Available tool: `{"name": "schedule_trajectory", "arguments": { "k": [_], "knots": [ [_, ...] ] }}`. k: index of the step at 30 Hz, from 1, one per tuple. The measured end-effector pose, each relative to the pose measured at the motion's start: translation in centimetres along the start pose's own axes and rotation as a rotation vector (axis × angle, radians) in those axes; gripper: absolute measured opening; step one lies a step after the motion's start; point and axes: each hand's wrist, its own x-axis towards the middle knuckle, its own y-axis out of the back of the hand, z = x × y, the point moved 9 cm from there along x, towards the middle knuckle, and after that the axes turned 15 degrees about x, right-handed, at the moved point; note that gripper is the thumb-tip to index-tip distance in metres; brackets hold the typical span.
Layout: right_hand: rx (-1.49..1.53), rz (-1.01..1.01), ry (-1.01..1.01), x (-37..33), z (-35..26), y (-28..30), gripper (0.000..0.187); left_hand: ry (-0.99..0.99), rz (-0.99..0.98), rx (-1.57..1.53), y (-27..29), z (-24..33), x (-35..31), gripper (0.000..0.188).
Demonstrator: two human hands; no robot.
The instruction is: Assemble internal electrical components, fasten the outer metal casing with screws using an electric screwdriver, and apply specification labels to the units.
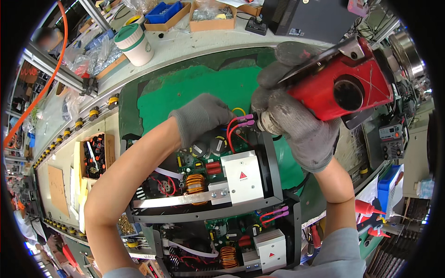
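My right hand [301, 116], in a grey work glove, wraps round a red power tool [343, 88] whose near end sits beside the purple-sleeved terminals [245, 120] on red wires. My left hand [204, 116], also gloved, reaches over the board with its fingers pinched at those wires; what is between the fingertips is hidden. Under both hands lies an open metal-cased electronic unit [199, 215] with a green circuit board, a copper coil [195, 185] and a white metal plate [242, 178] bearing a warning triangle. A yellow wire [238, 110] loops near the left fingertips.
A second open unit [273, 252] lies nearer to me. A green mat [185, 85] covers the work surface. At the left stands a box of small black parts [96, 155]. Behind are a lidded cup [134, 45], a cardboard tray [211, 18] and a blue bin [163, 11]. An orange hose [46, 88] hangs left.
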Motion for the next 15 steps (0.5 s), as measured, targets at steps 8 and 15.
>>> {"name": "schedule_trajectory", "arguments": {
  "k": [8, 15],
  "knots": [
    [0.172, 0.016, -0.132, 1.1, 0.7, -1.0, 0.042, -0.165, -0.040, 0.156, 0.4, -1.0, 2.0, 0.021],
    [0.185, 0.003, -0.131, 2.0, 0.3, -2.1, 0.042, -0.099, -0.039, 0.115, 0.2, -0.8, 1.1, 0.022]
  ]
}}
